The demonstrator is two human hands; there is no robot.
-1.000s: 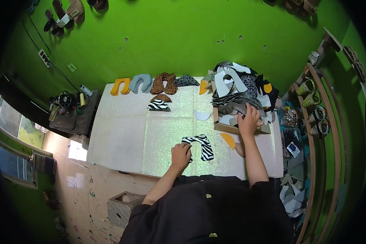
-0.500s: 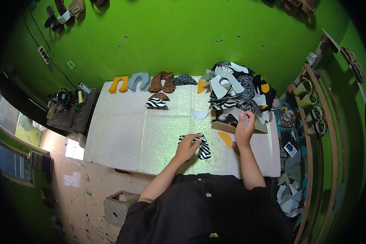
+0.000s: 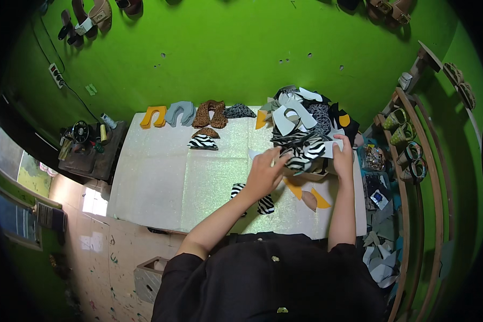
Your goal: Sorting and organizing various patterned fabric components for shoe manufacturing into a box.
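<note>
My left hand (image 3: 265,172) reaches over the front of the scrap box, its fingers closed at the left edge of a zebra-print piece (image 3: 307,155). At the box's right side my right hand (image 3: 343,156) pinches a pale grey piece (image 3: 330,148). Under my left wrist lies a U-shaped zebra-print cutout (image 3: 265,204), partly hidden by the forearm. Behind my hands rises a heap of mixed cut pieces (image 3: 291,115), white, black, zebra and grey patterned. Between my forearms lie a yellow scrap (image 3: 320,199) and a brown half-round scrap (image 3: 309,200).
Along the table's far edge stand stacks of yellow (image 3: 154,117), grey-blue (image 3: 180,114) and leopard-print cutouts (image 3: 210,115). Nearer lies a small zebra-print stack (image 3: 203,142). A sewing machine (image 3: 81,132) is at the left, a wooden rack (image 3: 404,177) with sandals at the right.
My left hand has left the U-shaped zebra cutout and moved right to the box. My right hand has shifted right and now grips a pale piece. More yellow scraps show before the box.
</note>
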